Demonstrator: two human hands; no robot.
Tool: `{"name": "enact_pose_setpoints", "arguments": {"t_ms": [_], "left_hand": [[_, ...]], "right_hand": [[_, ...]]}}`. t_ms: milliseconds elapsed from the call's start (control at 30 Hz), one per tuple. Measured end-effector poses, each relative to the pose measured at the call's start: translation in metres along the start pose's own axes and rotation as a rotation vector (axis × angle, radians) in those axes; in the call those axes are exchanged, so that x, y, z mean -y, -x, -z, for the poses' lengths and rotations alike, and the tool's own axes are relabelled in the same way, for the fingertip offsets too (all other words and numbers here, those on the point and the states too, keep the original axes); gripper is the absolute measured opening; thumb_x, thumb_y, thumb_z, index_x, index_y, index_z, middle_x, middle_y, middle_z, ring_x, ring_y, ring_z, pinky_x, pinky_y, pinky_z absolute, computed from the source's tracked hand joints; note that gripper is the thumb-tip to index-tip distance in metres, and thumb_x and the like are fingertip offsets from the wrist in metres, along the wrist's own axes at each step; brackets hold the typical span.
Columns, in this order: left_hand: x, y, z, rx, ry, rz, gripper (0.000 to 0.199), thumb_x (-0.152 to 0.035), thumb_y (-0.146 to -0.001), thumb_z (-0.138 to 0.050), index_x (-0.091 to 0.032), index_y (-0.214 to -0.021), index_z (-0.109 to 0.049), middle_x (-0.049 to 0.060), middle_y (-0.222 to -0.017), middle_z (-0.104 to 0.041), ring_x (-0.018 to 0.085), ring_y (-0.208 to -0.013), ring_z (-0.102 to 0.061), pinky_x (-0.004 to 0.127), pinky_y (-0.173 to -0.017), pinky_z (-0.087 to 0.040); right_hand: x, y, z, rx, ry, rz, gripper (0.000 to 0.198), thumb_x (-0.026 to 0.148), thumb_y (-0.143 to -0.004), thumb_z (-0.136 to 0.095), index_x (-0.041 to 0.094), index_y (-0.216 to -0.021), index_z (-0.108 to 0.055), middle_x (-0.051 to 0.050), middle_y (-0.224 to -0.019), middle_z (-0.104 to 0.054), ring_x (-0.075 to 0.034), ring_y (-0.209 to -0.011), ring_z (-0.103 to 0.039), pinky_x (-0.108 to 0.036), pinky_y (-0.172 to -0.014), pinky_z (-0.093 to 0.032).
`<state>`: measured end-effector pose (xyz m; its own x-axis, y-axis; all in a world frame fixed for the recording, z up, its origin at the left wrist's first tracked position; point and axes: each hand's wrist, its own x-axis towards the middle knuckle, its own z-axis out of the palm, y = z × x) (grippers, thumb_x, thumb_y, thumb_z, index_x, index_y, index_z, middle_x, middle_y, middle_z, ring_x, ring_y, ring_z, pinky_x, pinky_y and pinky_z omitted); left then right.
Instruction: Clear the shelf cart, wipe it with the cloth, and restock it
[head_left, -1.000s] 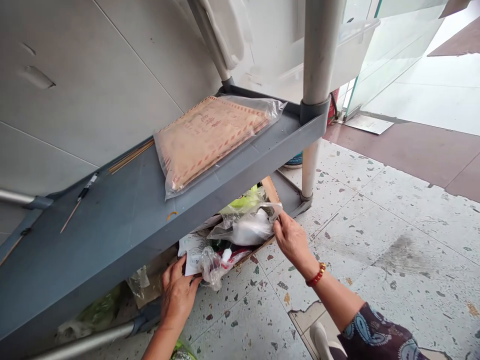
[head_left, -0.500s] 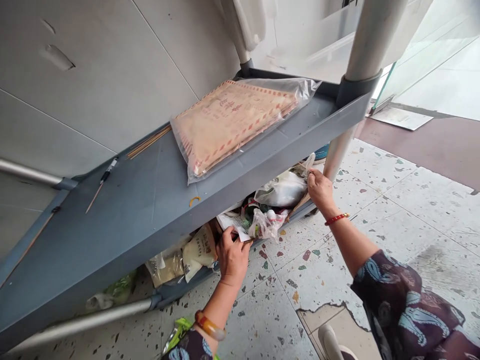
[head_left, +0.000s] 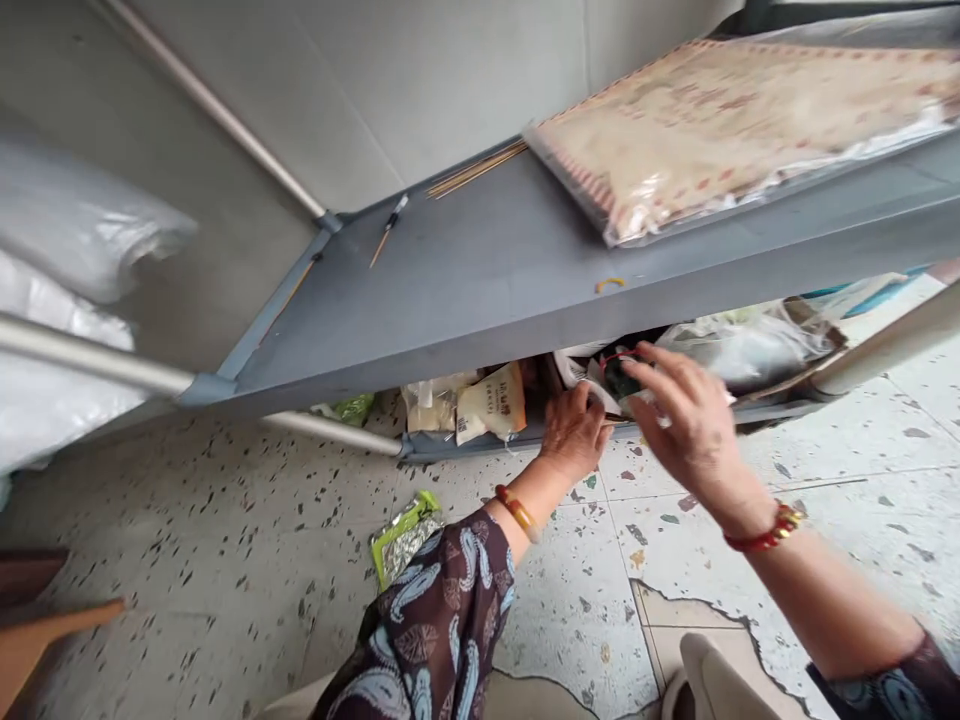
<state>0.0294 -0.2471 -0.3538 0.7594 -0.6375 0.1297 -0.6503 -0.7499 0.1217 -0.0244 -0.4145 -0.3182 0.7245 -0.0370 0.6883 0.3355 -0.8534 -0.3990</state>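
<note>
My left hand (head_left: 574, 435) is curled over the near edge of an open cardboard box (head_left: 831, 350) on the lower shelf. Close beside it, my right hand (head_left: 686, 420) is above the box's contents, fingers spread and slightly blurred, with nothing visibly in it. In the box lie a clear plastic bag (head_left: 750, 345) with pale contents and a white printed paper (head_left: 574, 370). A dark item (head_left: 619, 378) sits under my right fingertips, largely hidden. Left of the box stands a cream packet (head_left: 491, 405) with dark print.
The grey upper shelf (head_left: 450, 290) overhangs the box. On it are bagged paper sheets (head_left: 720, 130), thin sticks (head_left: 476, 172), a pen (head_left: 395, 212) and a yellow ring piece (head_left: 609, 284). A green-silver packet (head_left: 405, 535) lies on the speckled floor.
The view has swung left. My right hand has let go of the box's right end and come over the contents near my left hand, which stays at the near edge.
</note>
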Motion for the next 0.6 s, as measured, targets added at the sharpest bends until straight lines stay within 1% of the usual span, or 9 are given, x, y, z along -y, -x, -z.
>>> {"name": "enact_pose_setpoints", "arguments": {"t_ms": [67, 167, 267, 300, 333, 400, 500, 533, 600], "left_hand": [[0.011, 0.018, 0.005, -0.032, 0.065, -0.066, 0.042, -0.026, -0.091, -0.054, -0.016, -0.131, -0.053, 0.017, -0.142, -0.047, 0.034, -0.129, -0.047, 0.054, -0.111, -0.037], [0.042, 0.064, 0.026, 0.019, 0.113, -0.133, 0.049, -0.02, -0.089, -0.056, -0.017, -0.137, -0.048, 0.014, -0.154, -0.038, 0.032, -0.144, -0.031, 0.052, -0.121, -0.021], [0.089, 0.125, 0.051, 0.337, 0.179, 0.0, 0.05, -0.018, -0.087, -0.058, -0.019, -0.136, -0.051, 0.013, -0.158, -0.033, 0.031, -0.14, -0.037, 0.049, -0.119, -0.026], [0.107, 0.146, 0.057, 0.479, 0.212, 0.085, 0.05, -0.021, -0.085, -0.061, -0.02, -0.134, -0.053, 0.013, -0.156, -0.036, 0.031, -0.137, -0.041, 0.049, -0.117, -0.029], [0.126, 0.166, 0.06, 0.539, 0.231, 0.133, 0.045, -0.023, -0.082, -0.065, -0.02, -0.127, -0.06, 0.015, -0.149, -0.045, 0.032, -0.13, -0.049, 0.049, -0.113, -0.034], [0.161, 0.198, 0.059, 0.6, 0.266, 0.207, 0.033, -0.023, -0.077, -0.07, -0.019, -0.109, -0.069, 0.015, -0.124, -0.064, 0.031, -0.11, -0.062, 0.046, -0.102, -0.045], [0.201, 0.23, 0.041, 0.611, 0.328, 0.315, 0.025, -0.021, -0.075, -0.068, -0.017, -0.1, -0.072, 0.015, -0.108, -0.069, 0.03, -0.098, -0.066, 0.041, -0.09, -0.049], [0.209, 0.237, 0.033, 0.606, 0.358, 0.345, 0.025, -0.021, -0.075, -0.068, -0.017, -0.099, -0.072, 0.016, -0.106, -0.07, 0.03, -0.098, -0.066, 0.04, -0.089, -0.048], [0.221, 0.248, 0.017, 0.589, 0.438, 0.391, 0.025, -0.022, -0.073, -0.07, -0.018, -0.098, -0.072, 0.015, -0.102, -0.072, 0.031, -0.098, -0.066, 0.038, -0.088, -0.047]], "right_hand": [[0.029, 0.004, -0.024, 0.171, 0.006, 0.083, 0.04, 0.026, -0.096, -0.053, 0.026, -0.136, -0.053, -0.009, -0.144, -0.055, -0.028, -0.129, -0.053, -0.047, -0.102, -0.044], [0.037, 0.019, -0.054, 0.282, 0.063, 0.125, 0.036, 0.027, -0.098, -0.049, 0.023, -0.133, -0.056, -0.01, -0.141, -0.058, -0.029, -0.129, -0.052, -0.049, -0.103, -0.042], [0.031, 0.025, -0.06, 0.336, 0.113, 0.167, 0.038, 0.024, -0.097, -0.048, 0.022, -0.134, -0.057, -0.01, -0.14, -0.059, -0.031, -0.131, -0.05, -0.05, -0.102, -0.043], [0.033, 0.022, -0.056, 0.343, 0.131, 0.181, 0.039, 0.023, -0.097, -0.048, 0.022, -0.135, -0.056, -0.011, -0.14, -0.059, -0.032, -0.132, -0.049, -0.051, -0.103, -0.042], [0.039, 0.017, -0.052, 0.346, 0.144, 0.193, 0.04, 0.024, -0.096, -0.049, 0.021, -0.135, -0.056, -0.012, -0.14, -0.059, -0.033, -0.134, -0.048, -0.052, -0.105, -0.04], [0.059, 0.005, -0.047, 0.371, 0.136, 0.221, 0.039, 0.025, -0.095, -0.051, 0.022, -0.134, -0.058, -0.011, -0.14, -0.059, -0.033, -0.135, -0.046, -0.054, -0.109, -0.035], [0.093, -0.003, -0.07, 0.53, -0.015, 0.212, 0.037, 0.025, -0.096, -0.048, 0.022, -0.131, -0.06, -0.011, -0.136, -0.062, -0.029, -0.126, -0.054, -0.049, -0.107, -0.039], [0.1, -0.001, -0.088, 0.584, -0.077, 0.151, 0.038, 0.027, -0.095, -0.049, 0.02, -0.13, -0.06, -0.013, -0.132, -0.064, -0.029, -0.121, -0.059, -0.046, -0.102, -0.043], [0.105, 0.007, -0.13, 0.598, -0.206, -0.081, 0.039, 0.034, -0.09, -0.058, 0.012, -0.121, -0.065, -0.018, -0.118, -0.07, -0.03, -0.106, -0.065, -0.042, -0.09, -0.049]]}}
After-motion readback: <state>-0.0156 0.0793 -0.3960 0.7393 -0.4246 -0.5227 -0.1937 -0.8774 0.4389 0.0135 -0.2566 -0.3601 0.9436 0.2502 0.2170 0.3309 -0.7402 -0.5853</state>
